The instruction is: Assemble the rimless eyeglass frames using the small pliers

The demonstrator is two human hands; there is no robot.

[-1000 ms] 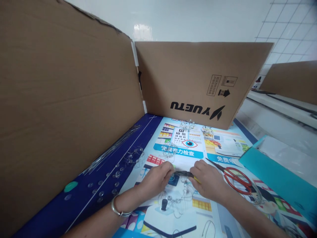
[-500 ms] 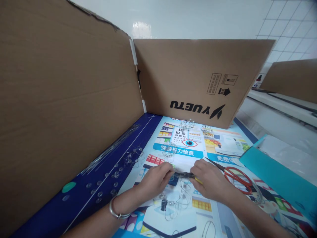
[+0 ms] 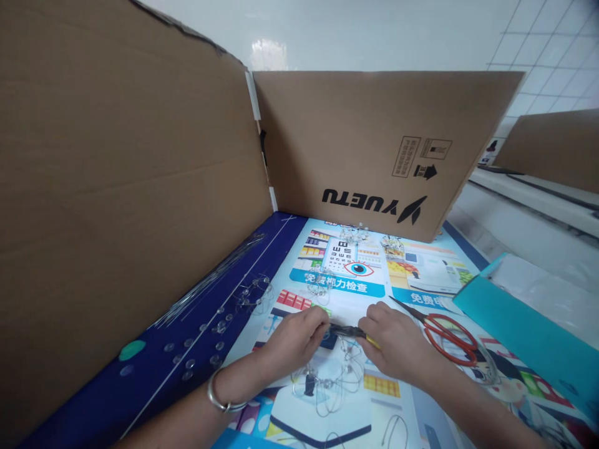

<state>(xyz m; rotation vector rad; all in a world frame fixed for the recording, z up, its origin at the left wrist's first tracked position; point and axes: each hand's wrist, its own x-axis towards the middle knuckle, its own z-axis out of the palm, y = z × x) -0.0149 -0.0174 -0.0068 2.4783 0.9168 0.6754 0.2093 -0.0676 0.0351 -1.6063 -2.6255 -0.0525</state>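
Observation:
My right hand [image 3: 390,337] is closed round the yellow handles of a pair of pliers [image 3: 346,330], whose dark jaws point left. The jaw tips reach the fingers of my left hand [image 3: 299,333], which is closed in a pinch on thin wire. A beaded wire piece [image 3: 327,380], made of loops with clear beads, hangs or lies just below both hands; whether it touches the table I cannot tell. The pinched end of the wire is hidden by the fingers. A metal bangle [image 3: 219,399] circles my left wrist.
Red-handled scissors [image 3: 449,340] lie right of my right hand, beside a turquoise box [image 3: 528,330]. Loose clear beads [image 3: 189,363] and a bundle of straight wires [image 3: 210,280] lie left. More beaded wire pieces [image 3: 255,293] sit farther back. Cardboard panels [image 3: 374,137] stand behind and left.
The pliers and my right hand have shifted very slightly. Both hands keep their hold, and the view has moved a little.

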